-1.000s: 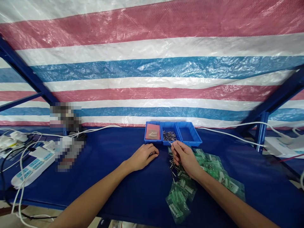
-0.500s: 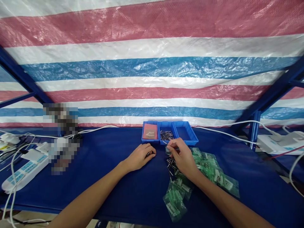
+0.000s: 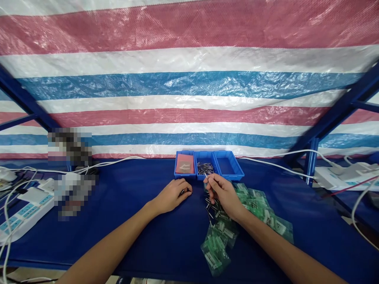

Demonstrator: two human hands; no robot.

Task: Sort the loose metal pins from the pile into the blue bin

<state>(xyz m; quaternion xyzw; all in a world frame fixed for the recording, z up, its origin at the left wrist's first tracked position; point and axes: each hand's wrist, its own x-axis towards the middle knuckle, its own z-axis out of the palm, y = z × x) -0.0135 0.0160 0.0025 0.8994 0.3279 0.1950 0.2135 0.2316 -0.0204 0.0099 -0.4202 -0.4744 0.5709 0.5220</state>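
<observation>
My left hand rests on the blue table with curled fingers, closed round small dark pieces that barely show. My right hand pinches a thin metal rod just in front of the middle blue bin. Many similar dark rods lie in that bin. More loose rods are spread on the table below my right hand. Green-tinted clear packets with small pale pieces lie nearer to me, and another heap of packets spreads to the right of my right wrist.
The left bin holds a pink sheet and a clear packet. To its right past the middle bin stands another blue bin. White power strips and cables lie at both sides. Blue metal posts and a striped tarp stand behind.
The fingers of my right hand have shifted, and the rod in them points more upright. The whole view has moved slightly, with the table's things now a little further left.
</observation>
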